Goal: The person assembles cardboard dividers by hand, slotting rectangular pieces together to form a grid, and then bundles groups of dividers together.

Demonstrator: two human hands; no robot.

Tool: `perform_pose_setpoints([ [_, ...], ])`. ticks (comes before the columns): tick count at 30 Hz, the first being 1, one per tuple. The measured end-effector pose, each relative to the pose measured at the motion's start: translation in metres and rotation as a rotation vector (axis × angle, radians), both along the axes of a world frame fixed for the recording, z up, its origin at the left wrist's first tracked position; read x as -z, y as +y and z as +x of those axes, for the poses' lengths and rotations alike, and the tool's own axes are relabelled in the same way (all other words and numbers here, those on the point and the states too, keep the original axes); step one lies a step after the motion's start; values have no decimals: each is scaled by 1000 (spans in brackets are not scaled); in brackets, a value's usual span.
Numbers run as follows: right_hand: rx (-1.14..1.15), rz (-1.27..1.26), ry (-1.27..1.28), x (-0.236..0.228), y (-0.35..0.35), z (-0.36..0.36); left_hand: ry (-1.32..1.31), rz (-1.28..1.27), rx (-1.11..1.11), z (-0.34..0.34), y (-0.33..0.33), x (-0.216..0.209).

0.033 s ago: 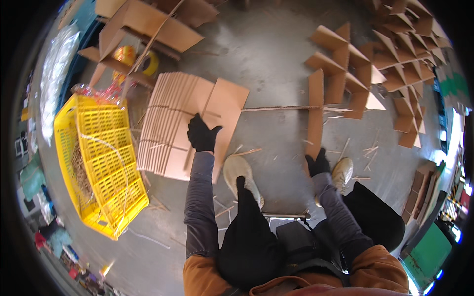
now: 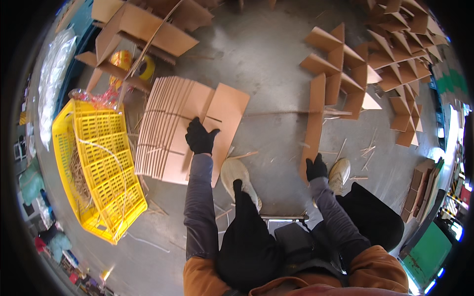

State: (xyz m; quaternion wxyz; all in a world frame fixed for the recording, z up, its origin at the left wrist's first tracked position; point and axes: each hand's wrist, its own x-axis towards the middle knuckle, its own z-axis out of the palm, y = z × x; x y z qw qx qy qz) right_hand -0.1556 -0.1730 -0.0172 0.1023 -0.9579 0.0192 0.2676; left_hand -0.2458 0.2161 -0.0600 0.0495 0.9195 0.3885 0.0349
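My left hand [image 2: 200, 137], in a black glove, lies on a fanned stack of slotted cardboard sheets [image 2: 165, 126], thumb spread from the fingers. Beneath that hand, a wider flat cardboard sheet [image 2: 232, 106] lies at the stack's right end. My right hand [image 2: 316, 167], also gloved in black, grips the near end of a long cardboard strip [image 2: 313, 118] that reaches away from me. A thin, blurred cardboard edge [image 2: 281, 113] runs leftward from this strip; how the two join is unclear. Just beyond stands an interlocked cardboard divider [image 2: 340, 69].
A yellow plastic crate [image 2: 98, 167] with cardboard scraps stands left. Far left are tape rolls [image 2: 120, 59] beside a larger cardboard divider [image 2: 148, 27]. More assembled dividers [image 2: 407, 64] fill the far right. Scrap strips [image 2: 366, 152] litter the floor around my shoes [image 2: 234, 175].
The held strip's near end and my right hand have shifted slightly. The crosswise cardboard edge now looks thinner and blurred. My left hand stays on the stack; the whole view has moved a little.
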Motion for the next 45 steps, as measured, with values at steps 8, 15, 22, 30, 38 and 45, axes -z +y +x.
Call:
perform_pose_setpoints([
  [8,6,522,-468,-130,46,62,-378,-597,420,66,-87,-48],
  [15,-267,165,-129,-123,54,61,-199,-312,759,80,-174,-58],
  [22,-291,34,-67,-81,59,28,-239,-354,772,67,-198,-45],
  [30,-292,-42,19,-73,59,6,-256,-438,696,58,-203,-48],
  [38,-249,-4,-22,-66,38,24,-176,-434,732,53,-195,-45],
  [45,-372,-74,-59,-58,44,8,-251,-454,715,36,-187,-43],
])
